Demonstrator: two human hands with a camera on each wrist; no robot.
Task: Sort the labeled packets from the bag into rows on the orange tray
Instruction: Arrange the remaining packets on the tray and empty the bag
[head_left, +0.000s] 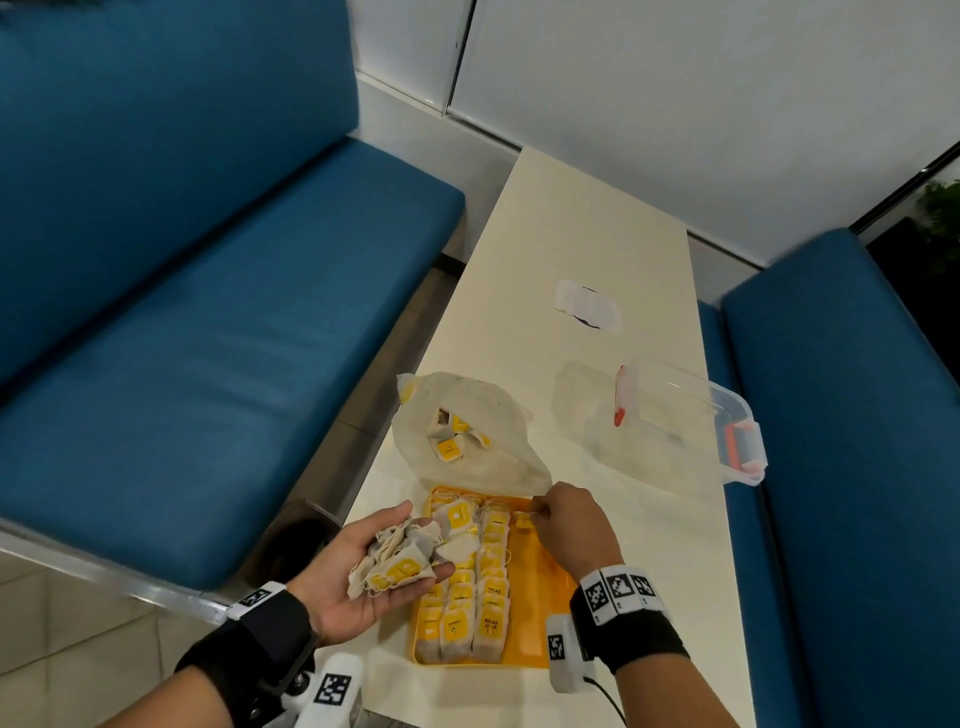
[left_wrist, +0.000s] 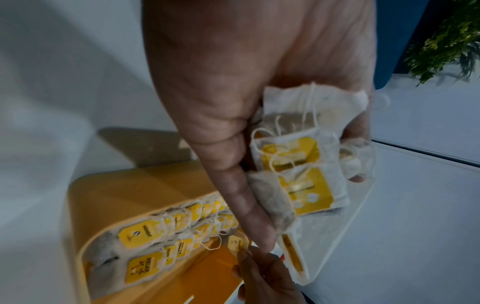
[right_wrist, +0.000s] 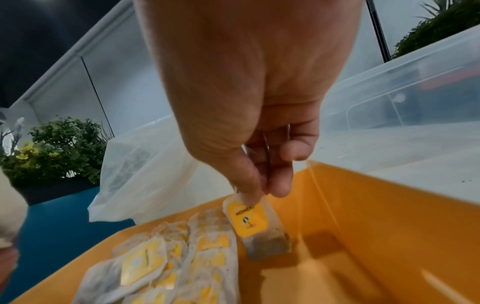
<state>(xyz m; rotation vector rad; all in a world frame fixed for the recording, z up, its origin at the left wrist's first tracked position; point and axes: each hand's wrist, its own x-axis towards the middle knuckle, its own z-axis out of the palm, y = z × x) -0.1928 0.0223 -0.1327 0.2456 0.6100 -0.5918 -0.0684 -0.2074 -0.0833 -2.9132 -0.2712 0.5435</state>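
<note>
An orange tray (head_left: 540, 608) lies on the cream table, holding rows of tea packets (head_left: 475, 592) with yellow labels. My left hand (head_left: 395, 561) hovers palm up over the tray's left edge, cupping a pile of packets (left_wrist: 301, 164). My right hand (head_left: 543, 512) pinches one packet (right_wrist: 253, 224) by its top, dangling it over the tray's bare far right part (right_wrist: 363, 236), beside the rows. The translucent bag (head_left: 467, 436) lies open just beyond the tray with more packets inside.
A clear plastic box (head_left: 691, 421) with orange latches lies on its side at the table's right. A white wrapper (head_left: 587, 306) lies farther back. Blue bench seats (head_left: 208, 322) flank the table on both sides.
</note>
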